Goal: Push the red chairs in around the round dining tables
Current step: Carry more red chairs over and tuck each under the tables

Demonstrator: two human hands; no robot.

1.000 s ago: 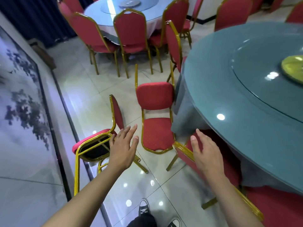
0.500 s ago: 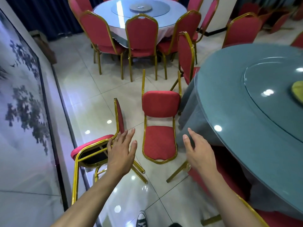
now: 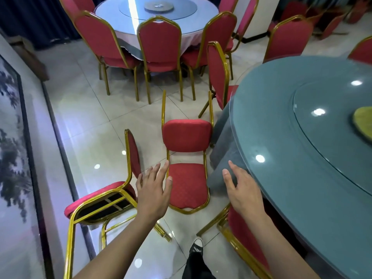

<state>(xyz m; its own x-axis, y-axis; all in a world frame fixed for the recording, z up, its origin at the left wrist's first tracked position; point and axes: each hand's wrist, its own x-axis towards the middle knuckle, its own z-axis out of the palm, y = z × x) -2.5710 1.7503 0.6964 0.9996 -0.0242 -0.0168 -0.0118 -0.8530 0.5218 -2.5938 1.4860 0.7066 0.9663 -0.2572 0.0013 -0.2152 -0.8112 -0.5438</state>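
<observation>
my left hand (image 3: 153,192) and right hand (image 3: 244,193) hung in the air with fingers spread and loose, holding nothing, above a red chair (image 3: 187,164) that lay tipped on its back on the tiled floor (image 3: 84,109) at 12 o'clock from me. a second toppled chair (image 3: 104,200) lay on its side at 9 o'clock, just beside my left hand, and a third (image 3: 243,232) leaned by the grey-green round table (image 3: 302,158) at 3 o'clock. i judged these chairs light enough to right with two hands: stiff gold metal frames, padded fabric seats, nothing fragile. the smooth tube looked slippery, so the top rail of the back and the seat's front edge seemed the surest holds. the glossy tiles would probably let the legs slide easily under the table's hanging cloth (image 3: 223,150).
</observation>
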